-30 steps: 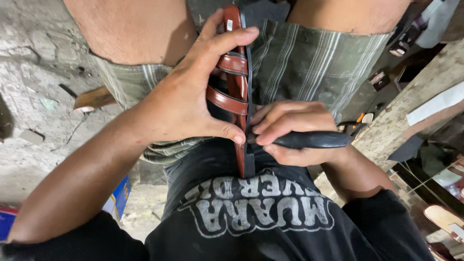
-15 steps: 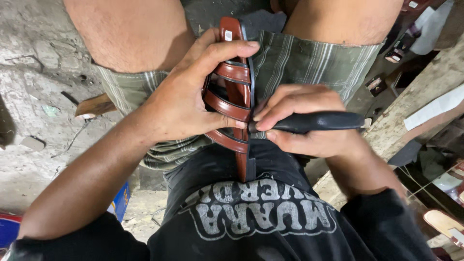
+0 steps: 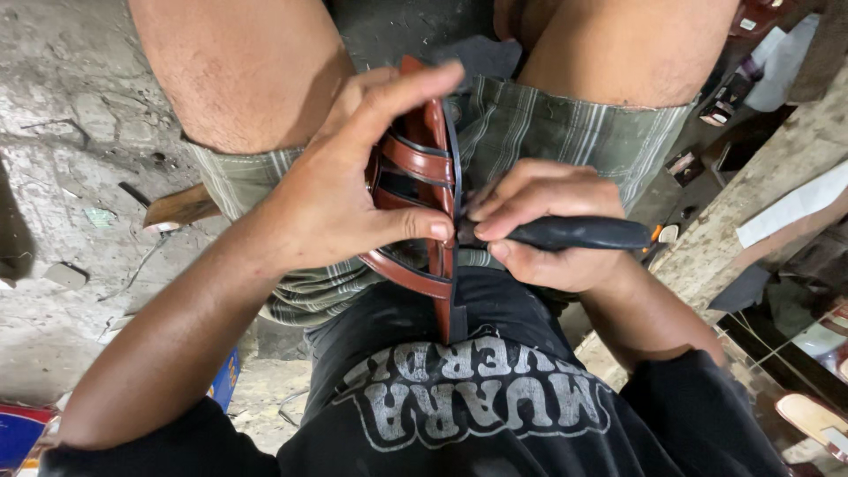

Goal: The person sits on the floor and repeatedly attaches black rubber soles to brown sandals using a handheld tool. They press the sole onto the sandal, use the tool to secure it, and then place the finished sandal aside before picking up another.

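Note:
My left hand (image 3: 340, 199) grips a brown leather strap sandal (image 3: 422, 168), turned on edge over my lap, with fingers across the straps and thumb against the dark sole edge. My right hand (image 3: 539, 231) is closed around a tool with a thick black handle (image 3: 583, 233). The tool's tip meets the sandal's sole edge near my left thumb; the tip itself is hidden. Both hands sit above my striped shorts (image 3: 548, 132) and black printed shirt (image 3: 477, 406).
Rough concrete floor (image 3: 62, 132) lies to the left with a wooden scrap (image 3: 181, 208) and small debris. A blue and red object (image 3: 18, 433) sits at the lower left. A wooden bench edge (image 3: 751, 203) with more footwear (image 3: 808, 415) runs along the right.
The sandal and both hands have shifted slightly upward in view. My right hand slid the black-handled tool a little along the sole edge; the grips are unchanged.

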